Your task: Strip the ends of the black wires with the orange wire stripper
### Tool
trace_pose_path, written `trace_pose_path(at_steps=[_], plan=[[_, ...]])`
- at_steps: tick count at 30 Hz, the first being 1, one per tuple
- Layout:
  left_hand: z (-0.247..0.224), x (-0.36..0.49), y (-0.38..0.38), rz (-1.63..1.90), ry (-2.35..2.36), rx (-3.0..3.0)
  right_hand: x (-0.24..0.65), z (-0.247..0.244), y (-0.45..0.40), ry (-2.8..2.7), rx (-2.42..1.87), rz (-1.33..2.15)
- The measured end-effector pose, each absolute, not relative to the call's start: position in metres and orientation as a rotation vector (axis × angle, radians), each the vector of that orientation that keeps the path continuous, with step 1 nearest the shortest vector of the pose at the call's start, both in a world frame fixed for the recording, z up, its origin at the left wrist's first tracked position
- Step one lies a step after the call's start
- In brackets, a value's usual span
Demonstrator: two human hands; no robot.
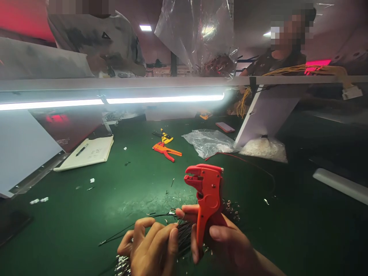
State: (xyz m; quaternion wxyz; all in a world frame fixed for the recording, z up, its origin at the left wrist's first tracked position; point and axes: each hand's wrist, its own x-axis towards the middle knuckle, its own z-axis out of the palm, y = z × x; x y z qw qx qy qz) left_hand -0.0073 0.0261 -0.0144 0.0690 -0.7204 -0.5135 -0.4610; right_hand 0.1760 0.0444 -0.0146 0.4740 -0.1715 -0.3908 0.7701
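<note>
My right hand (230, 239) is wrapped around the handles of a red wire stripper (209, 188), held upright with its jaws facing left. Its index and middle fingers reach left past the tool toward a thin wire. My left hand (152, 245) is closed, with thumb and forefinger pinched at the end of that thin dark wire. Under and between both hands lies a bundle of black wires (184, 237). One black wire (120, 232) runs out to the left and ends in a small metal terminal (102, 243). Shiny terminals (123, 265) cluster below my left hand.
Red-orange pliers (166, 150) and yellow-black pliers (165, 136) lie mid-table. A notepad with a pen (86, 153) is left; clear plastic bags (209, 142) and a phone (225, 127) lie right. A lit shelf (172, 82) crosses the back, with two people beyond.
</note>
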Motion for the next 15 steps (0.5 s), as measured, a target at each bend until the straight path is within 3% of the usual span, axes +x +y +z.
trace_pose_path(at_steps=[15], plan=[[-0.009, -0.003, 0.025, -1.366, -1.486, -2.183, 0.174, -0.033, 0.047, -1.082, -0.4, 1.929]])
